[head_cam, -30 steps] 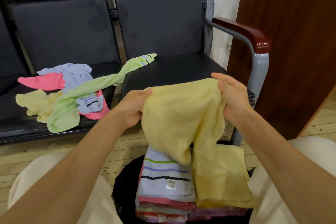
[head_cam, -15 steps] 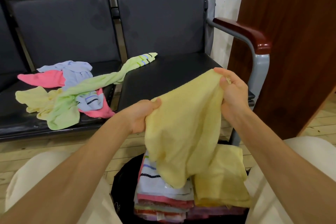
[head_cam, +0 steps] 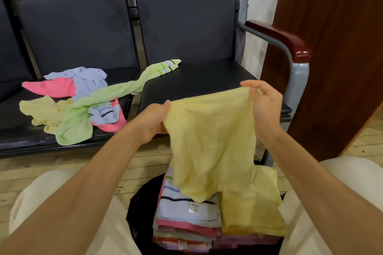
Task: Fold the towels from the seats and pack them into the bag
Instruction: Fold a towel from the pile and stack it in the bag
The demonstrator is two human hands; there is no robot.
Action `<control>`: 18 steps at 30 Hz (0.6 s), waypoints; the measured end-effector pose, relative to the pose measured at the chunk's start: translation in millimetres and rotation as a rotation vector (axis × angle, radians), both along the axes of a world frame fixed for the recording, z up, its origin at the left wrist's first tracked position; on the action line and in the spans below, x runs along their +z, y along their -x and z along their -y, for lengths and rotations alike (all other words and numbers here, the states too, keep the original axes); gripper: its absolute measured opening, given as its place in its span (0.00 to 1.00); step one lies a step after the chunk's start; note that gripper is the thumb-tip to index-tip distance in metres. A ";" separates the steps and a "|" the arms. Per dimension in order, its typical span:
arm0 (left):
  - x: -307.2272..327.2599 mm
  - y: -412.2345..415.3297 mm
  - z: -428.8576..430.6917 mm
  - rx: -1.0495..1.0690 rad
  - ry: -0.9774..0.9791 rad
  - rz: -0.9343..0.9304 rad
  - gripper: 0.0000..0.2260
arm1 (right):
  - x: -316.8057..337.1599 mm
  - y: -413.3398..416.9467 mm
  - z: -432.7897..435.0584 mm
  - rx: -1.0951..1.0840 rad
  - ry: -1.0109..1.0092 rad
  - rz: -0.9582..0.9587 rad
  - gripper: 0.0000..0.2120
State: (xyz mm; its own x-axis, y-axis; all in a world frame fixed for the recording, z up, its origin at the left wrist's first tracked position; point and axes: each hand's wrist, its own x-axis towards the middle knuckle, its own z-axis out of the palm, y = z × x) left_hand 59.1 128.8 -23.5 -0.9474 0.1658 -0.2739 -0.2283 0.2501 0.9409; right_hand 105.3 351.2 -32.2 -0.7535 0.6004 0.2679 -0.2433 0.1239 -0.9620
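A pale yellow towel (head_cam: 211, 143) hangs in the air in front of me, stretched by its top edge. My left hand (head_cam: 152, 122) pinches its left corner and my right hand (head_cam: 264, 103) pinches its right corner. Below it, between my knees, a black bag (head_cam: 141, 207) holds two stacks of folded towels, a striped pale blue one (head_cam: 186, 209) on top at the left and a yellow one (head_cam: 252, 209) at the right. Several crumpled towels (head_cam: 78, 101), green, pink, blue and yellow, lie on the left black seat (head_cam: 20, 130).
The right seat (head_cam: 196, 80) carries only the tip of the green towel. A grey metal armrest with a red-brown wooden top (head_cam: 290, 41) stands at the right. A brown wooden board (head_cam: 335, 58) leans behind it. Wooden floor lies below.
Both hands pulled the yellow towel's top edge apart and level. The left hand rose and the towel now hangs flatter and wider over the bag.
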 end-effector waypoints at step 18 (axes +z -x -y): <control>6.4 6.2 3.8 0.027 -0.387 0.112 0.11 | 7.9 -1.2 -3.8 -0.015 0.204 0.067 0.17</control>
State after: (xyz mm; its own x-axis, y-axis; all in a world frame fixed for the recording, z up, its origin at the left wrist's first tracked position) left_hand 52.9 125.1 -17.1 -0.9205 0.2527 -0.2979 -0.3364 -0.1250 0.9334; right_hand 106.5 355.0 -24.2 -0.7562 0.6482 0.0894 -0.1779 -0.0722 -0.9814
